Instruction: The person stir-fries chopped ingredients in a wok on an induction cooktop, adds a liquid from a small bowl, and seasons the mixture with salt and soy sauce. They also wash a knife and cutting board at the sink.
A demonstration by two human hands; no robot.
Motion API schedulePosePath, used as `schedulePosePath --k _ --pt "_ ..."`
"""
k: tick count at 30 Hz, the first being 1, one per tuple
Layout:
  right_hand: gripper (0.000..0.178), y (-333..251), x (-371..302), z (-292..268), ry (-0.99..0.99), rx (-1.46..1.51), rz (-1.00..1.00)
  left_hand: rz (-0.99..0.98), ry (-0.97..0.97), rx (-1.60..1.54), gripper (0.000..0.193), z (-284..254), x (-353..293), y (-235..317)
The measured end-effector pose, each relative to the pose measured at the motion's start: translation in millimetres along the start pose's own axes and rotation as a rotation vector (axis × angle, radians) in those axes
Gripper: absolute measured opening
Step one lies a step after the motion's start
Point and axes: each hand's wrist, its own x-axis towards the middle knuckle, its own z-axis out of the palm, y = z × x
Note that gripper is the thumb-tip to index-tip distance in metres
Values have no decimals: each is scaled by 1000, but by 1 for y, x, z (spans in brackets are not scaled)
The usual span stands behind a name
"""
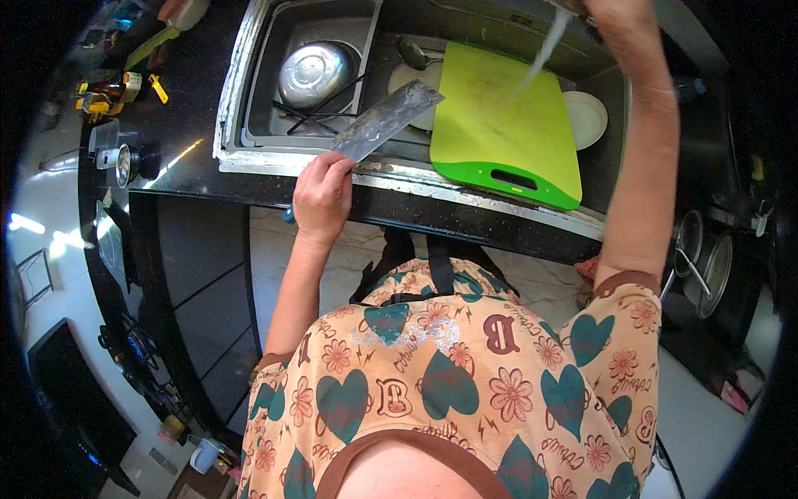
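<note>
My left hand (322, 193) is closed round the handle of a cleaver (386, 121), whose broad wet grey blade is held over the sink's front rim and points right toward the cutting board. A bright green cutting board (507, 112) with a handle slot lies across the right basin. From the top edge a stream of water (549, 51) runs down onto it. My right hand (619, 12) reaches up to the top edge beside the stream; its fingers are cut off there, so their grip does not show.
The left basin (259, 75) holds a shiny metal bowl (316, 75) and several thin dark sticks (312, 119). A ladle (413, 55) and pale plates, one (584, 119) at the right, lie around the board. Bottles (108, 91) and a yellow peeler-like tool (158, 88) sit on the black counter.
</note>
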Motion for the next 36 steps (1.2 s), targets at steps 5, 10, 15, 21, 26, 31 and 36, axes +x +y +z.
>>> schedulePosePath --k 5,10,15,21,26,31,36 --pt "26 12 6 -27 -67 57 21 -35 12 -23 22 -8 -1 -7" --pt "25 22 -3 -18 -37 117 -33 -43 -7 -25 22 -10 2 -14" --pt "25 33 -8 -15 25 90 -17 -61 19 -60 24 -7 3 -19" --pt "32 56 -16 -13 25 172 -71 -68 33 -78 24 -8 6 -24" --pt "32 114 -61 -7 32 418 84 -113 41 -70 24 -7 3 -27" --pt "22 178 -106 19 58 962 821 -78 2 -76 23 -3 7 -27" --pt "25 205 -76 36 -201 1528 895 -89 14 -78 22 -1 12 -19"
